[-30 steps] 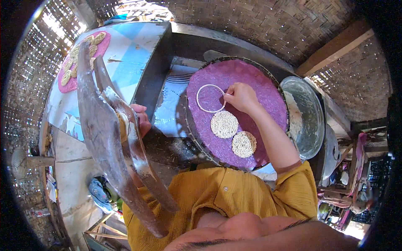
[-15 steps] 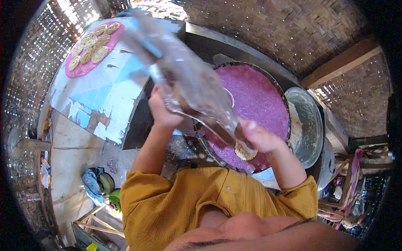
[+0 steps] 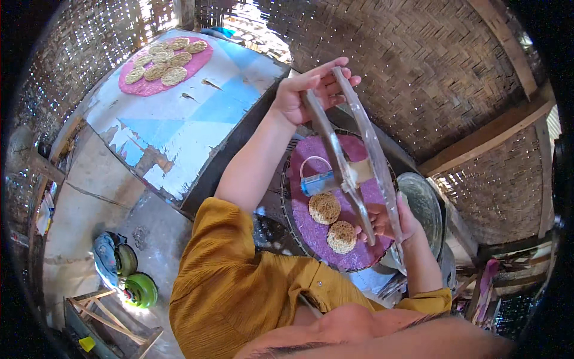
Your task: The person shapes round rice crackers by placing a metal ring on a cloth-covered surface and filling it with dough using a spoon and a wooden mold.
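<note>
A pair of long, worn wooden boards (image 3: pixel 375 149) is held on edge, roughly parallel, with a pale block between them. My left hand (image 3: pixel 314 90) holds their upper ends, its fingers curled loosely around them. Lower down, my right hand (image 3: pixel 403 221) grips the right-hand board, and some fingers show between the two. Below lies a round tray lined in pink-purple (image 3: pixel 305 152). On it are two round lattice-like cakes, one browner (image 3: pixel 324 207) and one half brown, half cream (image 3: pixel 342 237). Beside them is a small blue item (image 3: pixel 318 183) with a pale loop.
A table with a peeling blue-and-white top (image 3: pixel 197 125) stands at the left. On it, a pink oval sheet (image 3: pixel 136 85) bears several pale round cakes (image 3: pixel 161 55). A metal basin (image 3: pixel 421 206) sits right of the tray. Woven walls surround the spot; a green round container (image 3: pixel 142 291) is at lower left.
The boards have turned from showing a broad face to edge-on and moved right. My left hand has gone up and right, my right hand slightly right and down. Two cakes on the tray are now uncovered.
</note>
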A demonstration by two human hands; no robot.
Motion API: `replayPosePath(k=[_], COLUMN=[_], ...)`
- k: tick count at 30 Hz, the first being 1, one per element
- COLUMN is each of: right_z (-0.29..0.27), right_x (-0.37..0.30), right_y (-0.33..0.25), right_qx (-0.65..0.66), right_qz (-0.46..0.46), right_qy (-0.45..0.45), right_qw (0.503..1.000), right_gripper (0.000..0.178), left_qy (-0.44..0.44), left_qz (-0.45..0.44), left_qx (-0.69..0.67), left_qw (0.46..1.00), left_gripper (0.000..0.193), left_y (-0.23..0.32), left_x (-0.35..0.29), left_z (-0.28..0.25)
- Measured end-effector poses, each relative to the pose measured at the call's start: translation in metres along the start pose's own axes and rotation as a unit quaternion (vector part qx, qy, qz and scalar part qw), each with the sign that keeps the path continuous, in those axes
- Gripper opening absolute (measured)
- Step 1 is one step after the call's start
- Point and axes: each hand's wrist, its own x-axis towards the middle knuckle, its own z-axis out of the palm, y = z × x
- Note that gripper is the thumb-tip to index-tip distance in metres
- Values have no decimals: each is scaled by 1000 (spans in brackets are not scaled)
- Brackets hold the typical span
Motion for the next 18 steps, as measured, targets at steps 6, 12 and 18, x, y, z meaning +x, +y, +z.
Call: replayPosePath(k=[6, 12, 18], right_z=[-31, -37, -20], right_x=[-5, -1, 18], right_y=[-20, -24, -19], right_qx=[-3, -70, -62], right_qz=[51, 87, 80], right_qy=[70, 94, 117], right_qw=[996, 989, 988], right_gripper=[94, 91, 81], left_qy=[188, 230, 237], left_qz=[-38, -5, -5], left_qx=[-169, -214, -189], left_qw=[967, 949, 953], left_gripper=[59, 59, 58], left_y=[-35, -54, -33], left_x=[13, -2, -14], left_z=[-38, -73, -77])
